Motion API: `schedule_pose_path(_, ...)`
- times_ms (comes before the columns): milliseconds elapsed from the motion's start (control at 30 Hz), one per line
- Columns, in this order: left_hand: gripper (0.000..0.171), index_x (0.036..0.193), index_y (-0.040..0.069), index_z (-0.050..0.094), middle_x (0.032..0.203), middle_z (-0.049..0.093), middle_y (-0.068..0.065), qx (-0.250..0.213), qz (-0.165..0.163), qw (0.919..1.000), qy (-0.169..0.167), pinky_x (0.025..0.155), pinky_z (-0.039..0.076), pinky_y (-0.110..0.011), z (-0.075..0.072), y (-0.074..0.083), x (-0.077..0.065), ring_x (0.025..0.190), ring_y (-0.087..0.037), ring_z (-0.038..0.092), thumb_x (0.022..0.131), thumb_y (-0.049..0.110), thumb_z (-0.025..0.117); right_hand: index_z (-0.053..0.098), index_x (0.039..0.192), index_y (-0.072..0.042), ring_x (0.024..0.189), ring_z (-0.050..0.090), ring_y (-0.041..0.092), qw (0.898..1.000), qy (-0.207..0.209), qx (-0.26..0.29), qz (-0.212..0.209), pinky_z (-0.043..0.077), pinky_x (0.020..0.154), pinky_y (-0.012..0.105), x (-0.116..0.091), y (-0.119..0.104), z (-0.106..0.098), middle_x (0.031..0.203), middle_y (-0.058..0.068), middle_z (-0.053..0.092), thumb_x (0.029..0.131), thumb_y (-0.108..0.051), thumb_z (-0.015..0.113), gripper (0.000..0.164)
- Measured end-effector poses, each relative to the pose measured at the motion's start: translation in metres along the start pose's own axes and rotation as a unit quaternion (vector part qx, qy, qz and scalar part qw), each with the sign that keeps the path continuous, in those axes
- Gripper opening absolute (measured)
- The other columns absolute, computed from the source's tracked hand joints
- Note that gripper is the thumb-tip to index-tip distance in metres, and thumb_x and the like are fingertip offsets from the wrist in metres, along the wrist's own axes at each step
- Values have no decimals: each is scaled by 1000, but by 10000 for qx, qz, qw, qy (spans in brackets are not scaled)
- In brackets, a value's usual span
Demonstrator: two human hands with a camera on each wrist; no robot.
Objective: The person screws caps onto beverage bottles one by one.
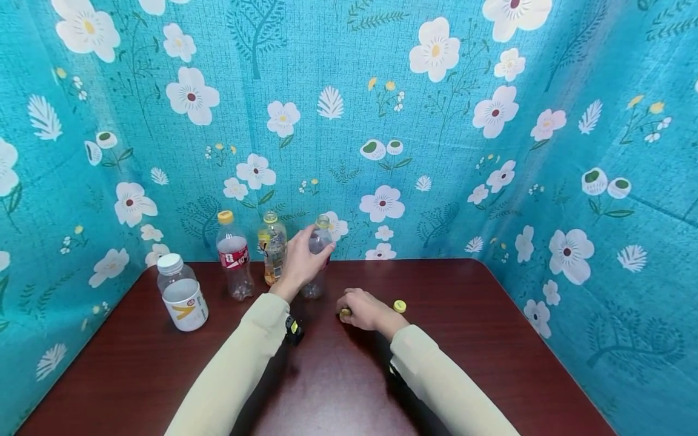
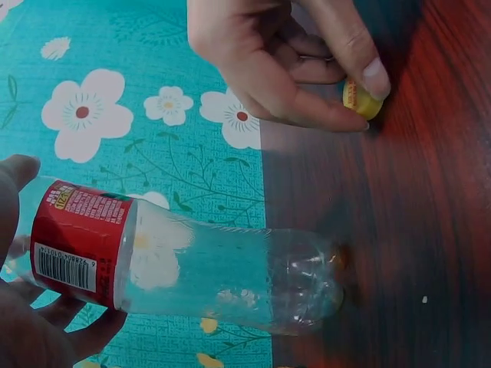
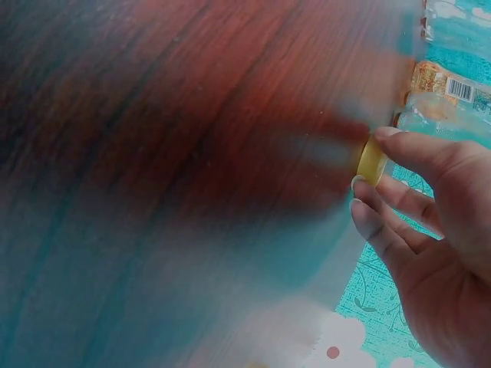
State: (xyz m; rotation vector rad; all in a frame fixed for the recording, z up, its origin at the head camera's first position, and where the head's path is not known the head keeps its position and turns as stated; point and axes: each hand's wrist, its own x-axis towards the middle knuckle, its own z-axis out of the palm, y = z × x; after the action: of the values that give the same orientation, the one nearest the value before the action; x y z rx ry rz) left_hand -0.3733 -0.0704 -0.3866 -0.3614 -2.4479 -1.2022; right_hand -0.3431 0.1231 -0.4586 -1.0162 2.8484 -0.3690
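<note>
Near the table's back edge, my left hand grips a clear plastic bottle around its red label. This bottle stands upright on the table, and its mouth has no cap. To the right of it, my right hand pinches a yellow bottle cap between thumb and fingers, low over the tabletop. In the left wrist view the same cap shows at the fingertips. A second yellow cap lies just beyond the right wrist.
Left of the gripped bottle stand an uncapped bottle with a yellow label, a red-labelled bottle with a yellow cap and a wide white-capped jar. A flowered blue curtain hangs behind the dark wooden table.
</note>
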Motion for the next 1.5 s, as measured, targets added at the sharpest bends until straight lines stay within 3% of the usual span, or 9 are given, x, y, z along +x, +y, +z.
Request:
schedule_pose_path(133, 65, 148, 12, 51, 133, 61, -14, 23, -59, 9999, -80, 100, 49, -53, -4, 2, -7, 124, -33, 57, 95, 43, 72, 76, 105, -12, 109, 63, 23, 9999, 76, 76, 25, 54, 97, 39, -1, -1, 2, 103, 2, 70, 94, -12, 73, 12)
schedule_pose_path(267, 66, 148, 11, 51, 134, 61, -14, 46, -76, 9999, -130, 104, 46, -55, -11, 3, -14, 127, -35, 55, 95, 44, 72, 74, 105, -11, 90, 60, 16, 9996, 141, 211, 114, 56, 84, 34, -4, -1, 3, 99, 3, 65, 94, -12, 74, 11)
schedule_pose_path(600, 70, 149, 13, 51, 130, 64, -14, 25, 31, 9997, -256, 91, 54, -51, -29, 8, -30, 117, -35, 60, 92, 46, 75, 74, 110, -8, 94, 61, 19, 9988, 175, 446, -84, 55, 88, 37, -9, 9, -1, 102, 4, 70, 96, -6, 69, 15)
schedule_pose_path(767, 76, 150, 18, 44, 129, 67, -10, -122, -8, 9996, -248, 92, 55, -49, -35, 11, -39, 115, -29, 64, 89, 49, 77, 75, 107, -6, 89, 61, 20, 9986, 329, 370, -162, 55, 82, 36, -12, 12, -2, 96, 5, 71, 93, -6, 72, 14)
schedule_pose_path(900, 67, 140, 17, 51, 125, 69, -9, -201, -10, 9996, -221, 80, 59, -42, -38, 12, -48, 102, -25, 68, 88, 49, 78, 76, 106, -5, 85, 62, 19, 9975, 474, 516, -118, 55, 77, 34, -17, 14, -8, 94, 5, 71, 89, -4, 76, 17)
schedule_pose_path(1033, 58, 133, 16, 59, 121, 69, -9, -228, -9, 9995, -230, 72, 60, -37, -40, 13, -55, 94, -23, 68, 88, 47, 79, 75, 108, -3, 83, 64, 17, 9945, 629, 835, -118, 57, 76, 33, -25, 13, -21, 93, 5, 69, 89, -3, 77, 19)
schedule_pose_path(1300, 57, 135, 21, 62, 123, 70, -5, -330, 165, 9991, -184, 75, 58, -37, -39, 14, -63, 99, -22, 67, 88, 47, 79, 74, 111, -10, 83, 66, 12, 9817, 1375, 1219, -506, 57, 74, 27, -47, 6, -66, 95, -1, 68, 91, -8, 77, 20)
schedule_pose_path(1500, 60, 141, 21, 60, 124, 70, -5, -590, 91, 9981, -177, 81, 60, -40, -37, 14, -71, 105, -24, 67, 89, 45, 79, 75, 114, -11, 83, 68, 9, 9755, 1657, 1366, -477, 59, 76, 27, -62, -7, -97, 98, -3, 69, 92, -14, 78, 23)
